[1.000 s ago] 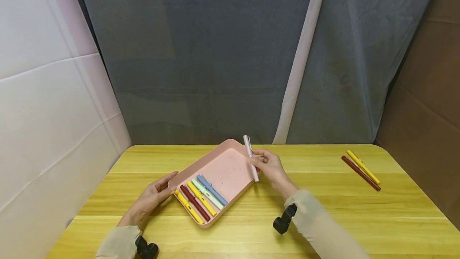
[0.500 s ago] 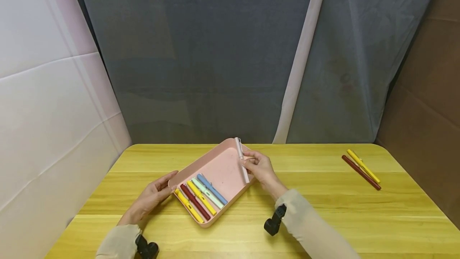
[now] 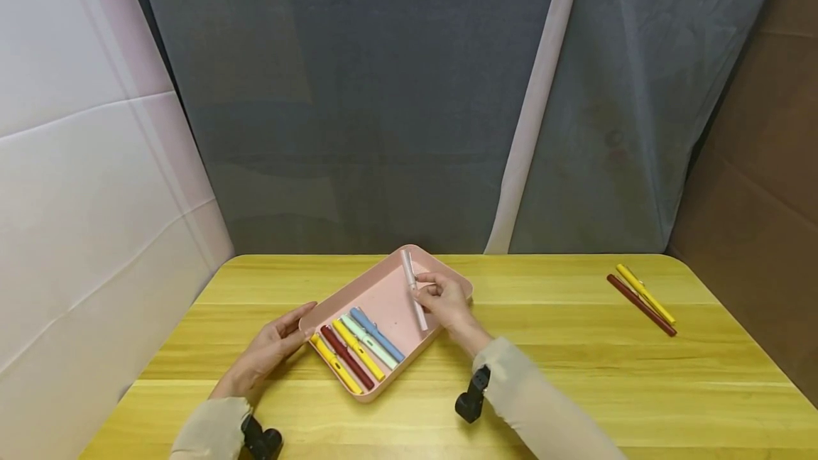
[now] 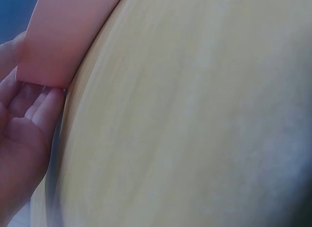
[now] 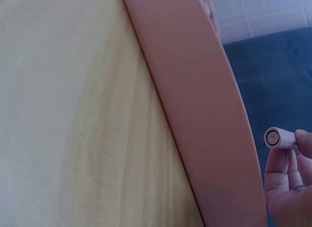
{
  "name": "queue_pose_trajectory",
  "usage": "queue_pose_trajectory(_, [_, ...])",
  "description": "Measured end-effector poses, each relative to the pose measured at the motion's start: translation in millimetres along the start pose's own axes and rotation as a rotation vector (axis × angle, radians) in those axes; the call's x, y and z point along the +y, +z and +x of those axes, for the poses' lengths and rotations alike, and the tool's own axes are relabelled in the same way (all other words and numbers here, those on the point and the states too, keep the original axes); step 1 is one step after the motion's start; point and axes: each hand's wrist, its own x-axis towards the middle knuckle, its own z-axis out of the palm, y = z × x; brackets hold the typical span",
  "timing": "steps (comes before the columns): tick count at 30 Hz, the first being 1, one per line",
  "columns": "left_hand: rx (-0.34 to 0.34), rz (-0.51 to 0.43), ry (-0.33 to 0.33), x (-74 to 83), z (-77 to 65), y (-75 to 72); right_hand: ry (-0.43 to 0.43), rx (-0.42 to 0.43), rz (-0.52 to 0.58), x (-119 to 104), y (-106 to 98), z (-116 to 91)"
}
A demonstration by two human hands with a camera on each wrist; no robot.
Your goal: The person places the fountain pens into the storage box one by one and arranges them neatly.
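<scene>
A shallow pink tray (image 3: 383,297) lies at a slant on the table. My left hand (image 3: 265,352) holds its left corner, the thumb at the rim and the fingers along the outside, as the left wrist view shows with the tray wall (image 4: 63,36). My right hand (image 3: 447,307) pinches a pale pink capped pen (image 3: 407,265) between thumb and fingers, over the tray's right half. In the right wrist view the pen's round end (image 5: 274,137) sticks out past the thumb, above the rim. Side by side in the tray's left part lie a blue pen (image 3: 377,334), a mint pen (image 3: 368,343), two yellow pens and a dark red pen (image 3: 347,357).
At the right of the wooden table (image 3: 549,375) lie a yellow pen (image 3: 645,294) and a dark red pen (image 3: 641,306), close together. A grey curtain (image 3: 383,105) hangs behind the back edge, with a white panel (image 3: 96,162) at left and a brown one (image 3: 760,176) at right.
My right hand has carried the pale pink pen leftward, from the tray's right rim to over its inside. My left hand and the tray have stayed in place.
</scene>
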Motion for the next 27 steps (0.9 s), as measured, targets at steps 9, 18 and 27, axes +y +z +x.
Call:
queue_pose_trajectory(9, [0.005,-0.002,-0.011,0.8,0.1,-0.5,-0.064,-0.051,-0.194,4.1,15.4,2.1])
queue_pose_trajectory(18, [0.012,0.012,0.006,0.3,-0.1,-0.4,-0.046,-0.144,-0.341,2.4,22.0,-0.5])
queue_pose_trajectory(27, [-0.009,-0.017,0.023,1.1,-1.9,0.0,-0.007,-0.203,-0.47,0.6,28.4,-2.4])
